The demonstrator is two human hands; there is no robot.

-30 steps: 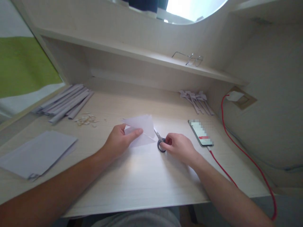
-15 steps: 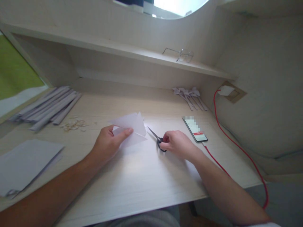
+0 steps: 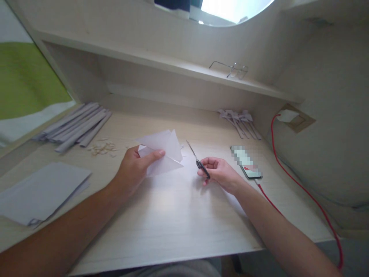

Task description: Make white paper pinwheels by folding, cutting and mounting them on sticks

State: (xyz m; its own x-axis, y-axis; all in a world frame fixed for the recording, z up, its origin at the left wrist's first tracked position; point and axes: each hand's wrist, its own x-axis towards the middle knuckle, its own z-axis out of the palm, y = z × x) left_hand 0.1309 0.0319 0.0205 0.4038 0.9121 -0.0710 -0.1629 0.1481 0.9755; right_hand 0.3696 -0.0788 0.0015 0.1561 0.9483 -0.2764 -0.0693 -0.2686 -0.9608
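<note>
left hand (image 3: 138,164) pinched the paper (image 3: 164,144) over the desk (image 3: 170,234), seemingly to steady its loose corners; right hand (image 3: 221,174) held scissors (image 3: 198,163) by the handles, blades pointing away, just clear of the paper.

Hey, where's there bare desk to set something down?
Bare desk: between the forearms, toward the front edge; and along the back, between paper tubes and thin paper sticks. Crowded: left, with tubes, small bits and stacked paper; right, with phone and cable; middle, where the left hand holds white paper and the right hand scissors.
</note>
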